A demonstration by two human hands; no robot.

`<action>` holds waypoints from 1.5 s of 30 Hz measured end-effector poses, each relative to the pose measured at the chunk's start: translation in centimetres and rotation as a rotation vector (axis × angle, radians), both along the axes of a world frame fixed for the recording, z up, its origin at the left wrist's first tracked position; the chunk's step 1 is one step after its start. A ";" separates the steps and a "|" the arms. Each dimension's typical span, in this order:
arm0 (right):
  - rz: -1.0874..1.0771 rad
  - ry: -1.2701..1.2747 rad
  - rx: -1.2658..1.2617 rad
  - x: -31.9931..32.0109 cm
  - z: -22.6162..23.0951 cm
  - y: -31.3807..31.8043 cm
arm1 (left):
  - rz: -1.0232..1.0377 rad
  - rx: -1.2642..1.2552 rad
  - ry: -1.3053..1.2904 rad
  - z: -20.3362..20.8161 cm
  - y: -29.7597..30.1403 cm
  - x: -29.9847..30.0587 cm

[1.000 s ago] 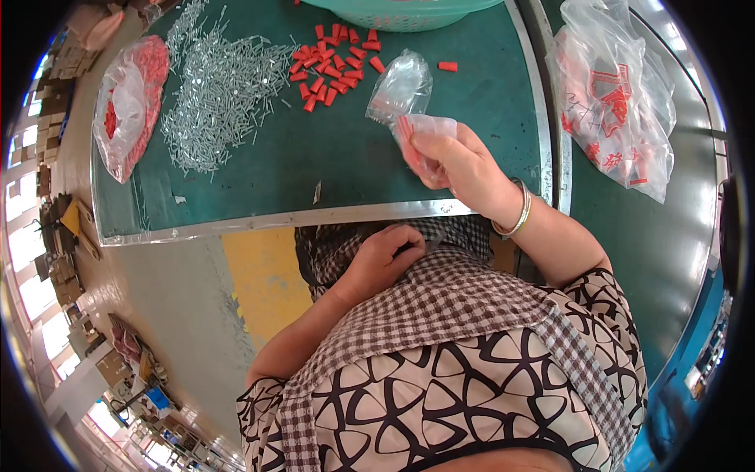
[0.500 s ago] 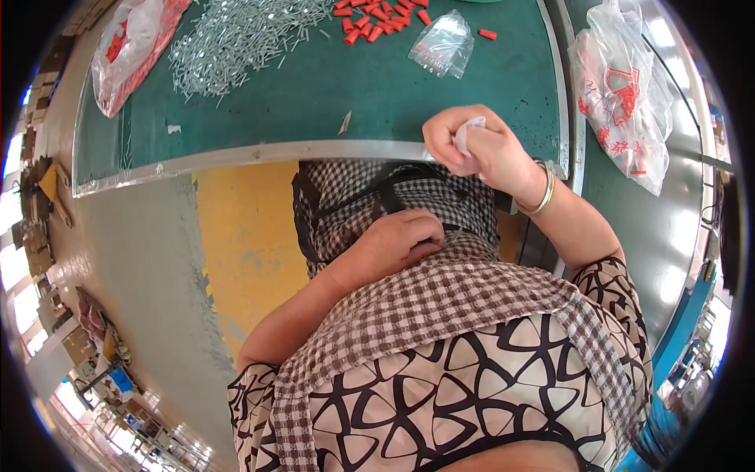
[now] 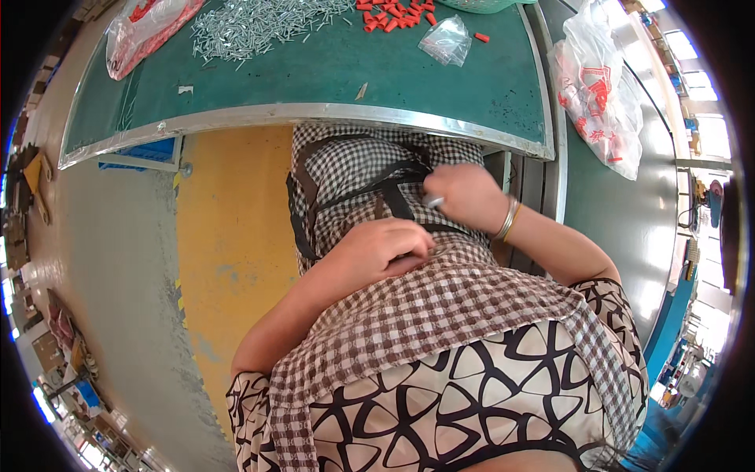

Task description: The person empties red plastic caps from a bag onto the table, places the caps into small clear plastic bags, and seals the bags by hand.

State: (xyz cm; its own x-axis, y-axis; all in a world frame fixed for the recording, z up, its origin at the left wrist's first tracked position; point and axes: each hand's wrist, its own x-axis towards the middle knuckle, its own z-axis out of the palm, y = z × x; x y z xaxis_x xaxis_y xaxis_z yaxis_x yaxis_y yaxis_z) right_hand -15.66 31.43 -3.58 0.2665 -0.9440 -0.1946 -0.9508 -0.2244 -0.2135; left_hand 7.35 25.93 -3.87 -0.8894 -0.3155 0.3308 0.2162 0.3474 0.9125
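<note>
My left hand [image 3: 387, 245] rests against the front of the brown checked apron [image 3: 425, 303] at my waist. Its fingers are curled, and whatever may be inside them is hidden. Just to its right and a little farther out, my right hand [image 3: 469, 195] hovers over the apron, closed and slightly smeared by motion. A bit of crumpled white tissue [image 3: 434, 202] pokes out between its fingers. Both hands are off the green table [image 3: 314, 82], on my side of its metal edge.
On the table lie a heap of metal screws [image 3: 252, 31], red plastic plugs [image 3: 391, 16], a small clear bag [image 3: 446, 41] and a bag of red pieces [image 3: 149, 35]. A green basket [image 3: 487, 5] stands at the back. Another plastic bag [image 3: 602, 94] lies on the right-hand surface.
My right hand has come down from the table's edge toward my waist, and less of the tissue shows. The left hand stays at the apron. The view has tilted somewhat toward me.
</note>
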 end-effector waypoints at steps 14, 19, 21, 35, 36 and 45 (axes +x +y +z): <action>0.110 -0.542 0.227 -1.4 -1.2 2.6 | 0.330 0.372 -0.225 -4.3 -5.8 -0.3; -0.094 -0.610 0.318 -1.0 -2.7 3.2 | 0.256 0.047 -0.477 -5.0 -5.3 -2.5; -0.258 -0.674 0.205 -0.7 -3.2 3.4 | 0.212 0.031 -0.541 -6.4 -4.4 -2.0; -0.541 -0.872 0.123 0.4 -4.8 2.0 | 0.147 0.097 -0.631 -6.6 -5.2 -2.6; -0.530 -0.862 0.125 0.2 -5.0 2.5 | 0.140 0.126 -0.619 -6.9 -5.1 -2.6; -0.256 -0.954 0.109 -2.1 -6.2 5.5 | 0.183 0.151 -0.492 -11.2 -5.7 -3.2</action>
